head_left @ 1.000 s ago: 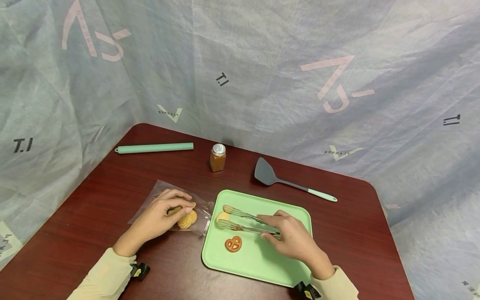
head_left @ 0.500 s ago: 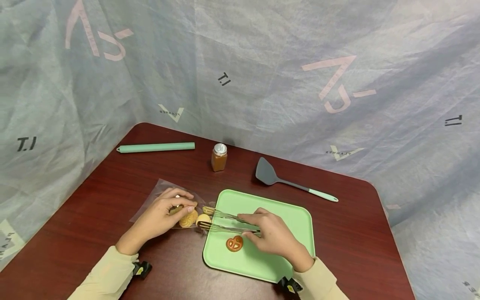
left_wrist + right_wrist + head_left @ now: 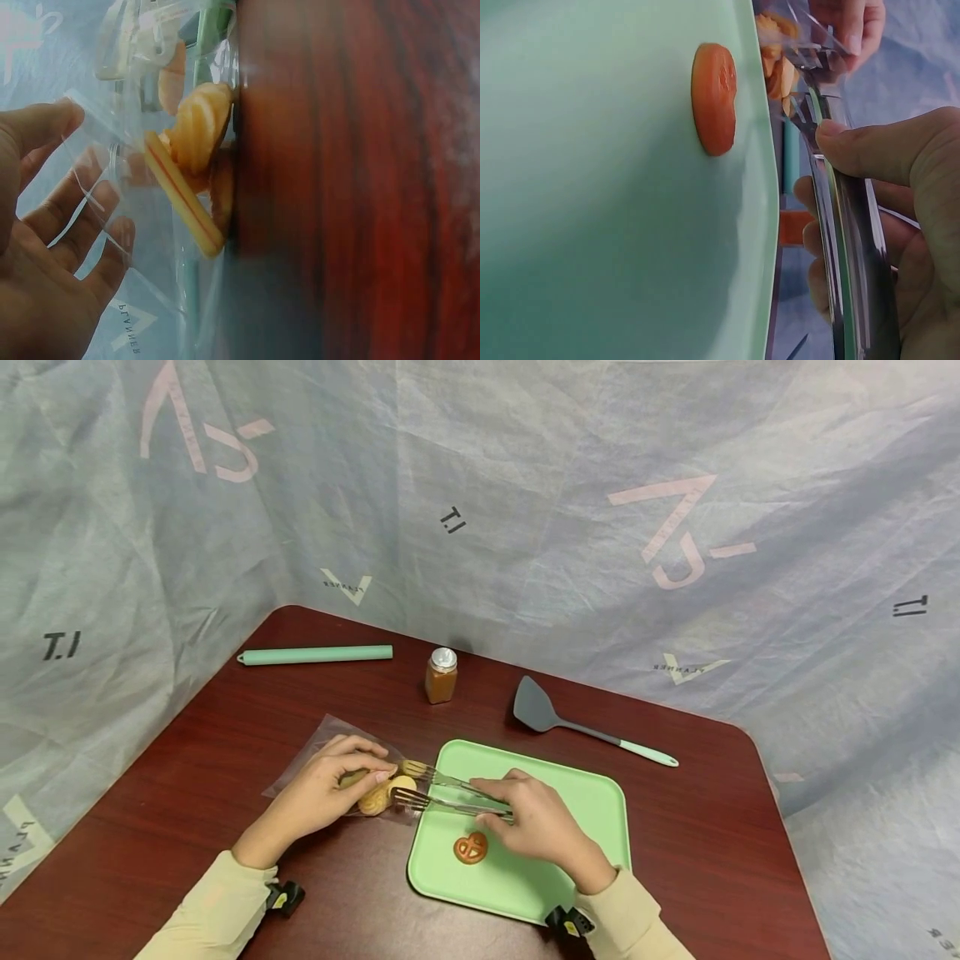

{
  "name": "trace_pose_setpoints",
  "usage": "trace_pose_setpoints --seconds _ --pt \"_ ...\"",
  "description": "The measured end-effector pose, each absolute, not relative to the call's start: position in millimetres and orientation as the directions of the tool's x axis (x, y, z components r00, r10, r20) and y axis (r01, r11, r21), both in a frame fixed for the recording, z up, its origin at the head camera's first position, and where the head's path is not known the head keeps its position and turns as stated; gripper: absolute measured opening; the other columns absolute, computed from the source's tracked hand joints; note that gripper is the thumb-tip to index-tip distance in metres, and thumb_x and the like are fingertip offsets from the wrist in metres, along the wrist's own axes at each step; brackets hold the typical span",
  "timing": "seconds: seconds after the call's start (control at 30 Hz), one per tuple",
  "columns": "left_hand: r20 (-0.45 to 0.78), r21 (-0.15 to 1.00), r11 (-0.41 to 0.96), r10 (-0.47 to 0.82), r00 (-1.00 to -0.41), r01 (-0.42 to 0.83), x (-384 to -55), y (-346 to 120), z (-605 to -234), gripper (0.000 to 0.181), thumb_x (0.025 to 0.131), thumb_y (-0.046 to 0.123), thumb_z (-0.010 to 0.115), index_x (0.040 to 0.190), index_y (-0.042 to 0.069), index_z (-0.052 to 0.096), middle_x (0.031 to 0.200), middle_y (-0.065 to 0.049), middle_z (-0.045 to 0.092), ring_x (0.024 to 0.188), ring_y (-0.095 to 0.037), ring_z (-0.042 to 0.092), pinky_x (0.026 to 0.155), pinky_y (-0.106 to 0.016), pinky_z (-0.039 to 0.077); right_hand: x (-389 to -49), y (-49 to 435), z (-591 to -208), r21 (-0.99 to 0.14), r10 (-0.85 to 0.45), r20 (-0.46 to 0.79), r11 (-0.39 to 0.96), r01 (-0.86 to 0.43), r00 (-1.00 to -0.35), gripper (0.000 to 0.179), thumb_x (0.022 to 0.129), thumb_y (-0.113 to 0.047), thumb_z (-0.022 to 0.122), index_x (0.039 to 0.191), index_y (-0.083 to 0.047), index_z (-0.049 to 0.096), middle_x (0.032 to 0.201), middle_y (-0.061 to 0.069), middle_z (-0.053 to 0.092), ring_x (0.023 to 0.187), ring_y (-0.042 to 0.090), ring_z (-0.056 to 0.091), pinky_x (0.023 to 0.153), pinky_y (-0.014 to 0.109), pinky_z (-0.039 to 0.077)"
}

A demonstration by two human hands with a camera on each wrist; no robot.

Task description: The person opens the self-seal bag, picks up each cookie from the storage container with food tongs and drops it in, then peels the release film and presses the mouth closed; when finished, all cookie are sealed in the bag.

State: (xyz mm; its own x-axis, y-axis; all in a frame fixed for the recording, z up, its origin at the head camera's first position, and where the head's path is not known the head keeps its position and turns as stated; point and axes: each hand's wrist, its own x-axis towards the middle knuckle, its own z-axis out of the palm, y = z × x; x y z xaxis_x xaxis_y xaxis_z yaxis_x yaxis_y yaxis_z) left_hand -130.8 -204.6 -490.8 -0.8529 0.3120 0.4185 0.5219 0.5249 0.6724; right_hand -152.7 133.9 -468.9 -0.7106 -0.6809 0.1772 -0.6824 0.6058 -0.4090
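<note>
My left hand [image 3: 326, 785] holds up the rim of a clear plastic bag [image 3: 298, 764], its thumb on the plastic edge in the left wrist view. Inside the bag lie a swirled cookie [image 3: 202, 124] and a striped stick biscuit [image 3: 184, 195]. Slotted metal tongs [image 3: 450, 807] are gripped in my right hand [image 3: 536, 822], thumb on one arm and fingers on the other. Between the tongs' tips, at the bag's mouth, sits a pale round cookie [image 3: 402, 784]. A brown pretzel cookie [image 3: 471, 848] rests on the green tray [image 3: 592, 827], below the tongs.
Behind the bag lies a mint-green rod [image 3: 318, 655] with a hanging loop. A spice jar [image 3: 441, 677] with a silver lid stands at the back. Right of it is a grey spatula [image 3: 534, 706] with a pale green handle. Grey cloth hangs behind the table.
My right hand and the tongs have moved left from over the tray, carrying the pale round cookie to the bag's mouth. My left hand stays at the bag.
</note>
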Motion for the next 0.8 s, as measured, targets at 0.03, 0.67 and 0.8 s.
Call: trace_pose_setpoints --seconds 0.03,0.67,0.8 --pt "0.417 0.674 0.524 0.312 -0.853 0.521 -130.9 -204.2 -490.9 0.013 0.094 0.015 0.076 0.106 0.016 0.08 0.119 0.002 0.064 0.114 -0.018 0.055 0.09 -0.042 0.046 -153.2 135.0 -469.1 -0.41 -0.676 0.176 0.611 -0.678 -0.716 0.045 0.09 -0.026 0.08 0.133 -0.019 0.07 0.101 -0.004 0.072 0.072 0.007 0.047 0.057 0.026 0.042" --pt "0.432 0.683 0.497 0.318 -0.844 0.536 -132.2 -201.2 -490.6 0.013 0.094 0.013 0.076 0.106 0.016 0.08 0.115 0.001 0.065 0.109 -0.016 0.057 0.086 -0.034 0.048 -154.8 121.3 -472.3 -0.426 -0.658 0.134 0.637 -0.643 -0.741 0.046 0.091 -0.027 0.079 0.135 -0.018 0.068 0.108 -0.005 0.073 0.076 0.007 0.047 0.058 0.027 0.041" --pt "0.425 0.683 0.502 0.317 -0.848 0.53 -131.7 -202.4 -491.1 0.016 0.094 0.012 0.076 0.109 0.018 0.08 0.116 0.001 0.064 0.108 -0.016 0.057 0.084 -0.035 0.048 -154.6 123.1 -472.8 -0.44 -0.655 0.116 0.64 -0.629 -0.747 0.048 0.092 -0.029 0.079 0.137 -0.018 0.067 0.109 -0.006 0.073 0.076 0.008 0.048 0.058 0.027 0.041"
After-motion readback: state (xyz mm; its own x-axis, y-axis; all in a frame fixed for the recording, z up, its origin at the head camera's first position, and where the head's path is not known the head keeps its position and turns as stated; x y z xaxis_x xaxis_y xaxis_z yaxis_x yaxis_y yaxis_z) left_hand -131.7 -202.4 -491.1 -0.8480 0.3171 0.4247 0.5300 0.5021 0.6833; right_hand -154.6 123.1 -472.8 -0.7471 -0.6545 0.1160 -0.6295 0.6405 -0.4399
